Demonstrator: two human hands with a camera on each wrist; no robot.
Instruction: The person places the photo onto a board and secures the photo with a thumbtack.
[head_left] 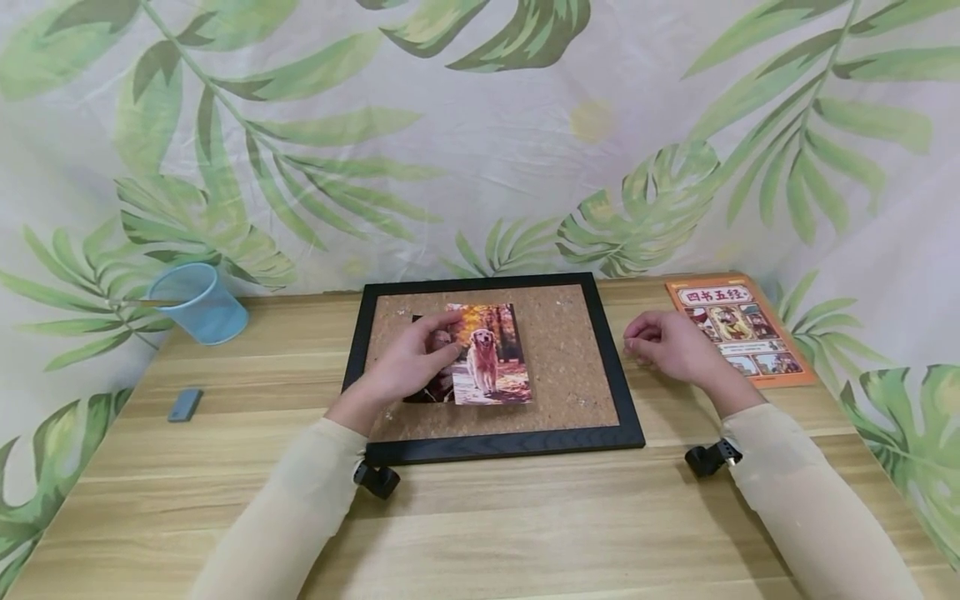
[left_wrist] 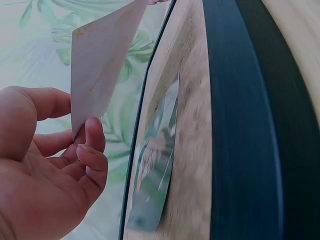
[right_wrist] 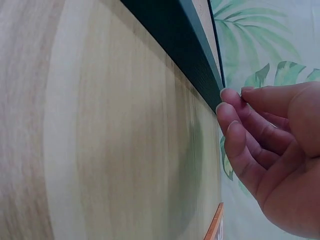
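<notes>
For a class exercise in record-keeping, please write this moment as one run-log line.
left hand: pinching dog photo above corkboard | right hand: right of corkboard, contents unclear | dark photo: on corkboard, partly hidden

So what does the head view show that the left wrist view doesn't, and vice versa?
Only the head view: the blue cup, grey-blue block, orange book and the dog photo's printed side.

Only the left wrist view: that photo's pale back, with yellowish marks.

Both: the left hand pinching the dog photo, another photo on the black-framed corkboard, and the leafy backdrop.
</notes>
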